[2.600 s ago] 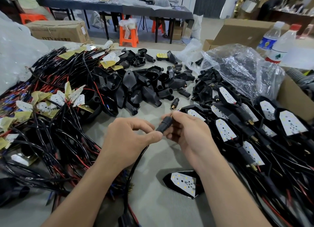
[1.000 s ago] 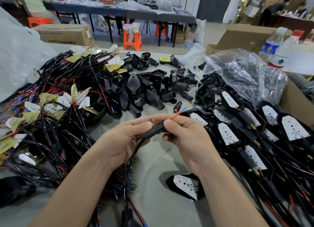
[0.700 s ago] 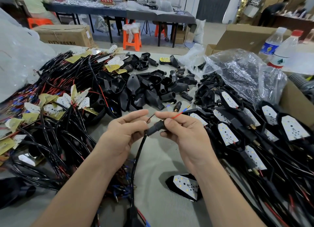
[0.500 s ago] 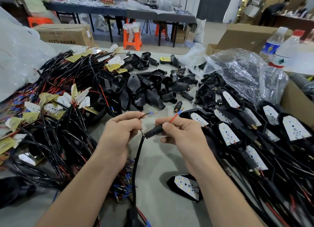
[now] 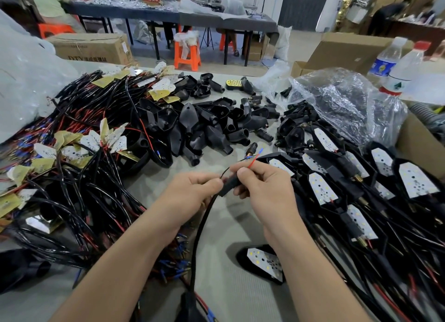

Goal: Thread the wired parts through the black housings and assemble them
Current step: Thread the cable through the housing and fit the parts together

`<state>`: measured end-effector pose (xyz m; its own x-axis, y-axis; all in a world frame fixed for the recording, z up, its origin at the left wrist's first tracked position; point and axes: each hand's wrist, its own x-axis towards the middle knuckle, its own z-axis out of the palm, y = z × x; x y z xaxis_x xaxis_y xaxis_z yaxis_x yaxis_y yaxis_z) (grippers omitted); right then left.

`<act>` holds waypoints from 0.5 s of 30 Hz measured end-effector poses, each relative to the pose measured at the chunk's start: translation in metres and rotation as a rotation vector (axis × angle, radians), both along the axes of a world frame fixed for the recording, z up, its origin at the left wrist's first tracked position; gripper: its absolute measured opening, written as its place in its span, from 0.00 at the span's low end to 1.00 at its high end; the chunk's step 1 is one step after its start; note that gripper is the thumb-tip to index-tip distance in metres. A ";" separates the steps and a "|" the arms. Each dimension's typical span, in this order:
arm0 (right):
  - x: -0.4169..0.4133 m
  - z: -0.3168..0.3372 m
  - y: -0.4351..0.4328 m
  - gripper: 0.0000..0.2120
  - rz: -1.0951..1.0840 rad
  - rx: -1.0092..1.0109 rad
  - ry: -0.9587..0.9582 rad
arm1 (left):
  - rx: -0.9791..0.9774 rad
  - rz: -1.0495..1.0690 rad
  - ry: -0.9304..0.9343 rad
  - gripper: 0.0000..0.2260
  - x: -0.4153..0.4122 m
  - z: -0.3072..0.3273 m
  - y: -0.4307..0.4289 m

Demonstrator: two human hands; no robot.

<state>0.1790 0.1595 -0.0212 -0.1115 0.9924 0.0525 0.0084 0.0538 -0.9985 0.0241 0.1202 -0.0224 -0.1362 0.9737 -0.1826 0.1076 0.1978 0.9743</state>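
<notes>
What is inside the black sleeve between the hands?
A black cable enters its near end; a red wire leaves the far end. The sleeve hides the run between.

Both hands, left hand and right hand, pinch a small black tube (red wire poking out).

The left forearm and right forearm, both bare, reach in from the bottom edge and converge. The left hand has its fingers curled under, thumb and forefinger pinching a thin black wire. The right hand, knuckles up, pinches a small black housing between thumb and forefinger, its other fingers curled. The two hands' fingertips nearly meet.
</notes>
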 end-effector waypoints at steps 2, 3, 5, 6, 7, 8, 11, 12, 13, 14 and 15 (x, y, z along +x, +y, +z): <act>0.002 0.002 0.002 0.12 -0.081 -0.024 0.091 | 0.011 -0.028 -0.053 0.07 0.001 0.001 -0.002; 0.003 0.002 0.003 0.11 -0.120 -0.041 0.138 | 0.011 -0.036 -0.053 0.08 0.000 0.002 -0.002; 0.007 0.004 0.006 0.11 -0.197 -0.069 0.220 | -0.005 -0.056 -0.037 0.13 -0.001 0.002 -0.002; 0.009 0.005 0.007 0.11 -0.229 -0.085 0.264 | -0.012 -0.064 -0.034 0.14 -0.001 0.001 -0.002; 0.011 0.006 0.009 0.11 -0.247 -0.103 0.306 | -0.013 -0.069 -0.039 0.14 -0.001 0.001 -0.003; 0.012 0.007 0.009 0.12 -0.251 -0.117 0.336 | -0.009 -0.074 -0.045 0.13 -0.001 0.001 -0.003; 0.014 0.010 0.008 0.11 -0.196 -0.133 0.357 | 0.017 -0.084 -0.031 0.12 0.001 0.000 -0.002; 0.013 0.011 0.008 0.11 -0.160 -0.138 0.356 | 0.020 -0.088 -0.038 0.14 0.002 -0.001 -0.002; 0.013 0.012 0.007 0.10 -0.119 -0.143 0.351 | 0.025 -0.087 -0.066 0.14 0.003 -0.001 -0.002; 0.013 0.014 0.006 0.10 -0.072 -0.147 0.341 | 0.037 -0.083 -0.103 0.12 0.004 0.000 0.000; 0.013 0.014 0.004 0.11 -0.021 -0.150 0.329 | 0.046 -0.078 -0.139 0.10 0.006 0.000 0.001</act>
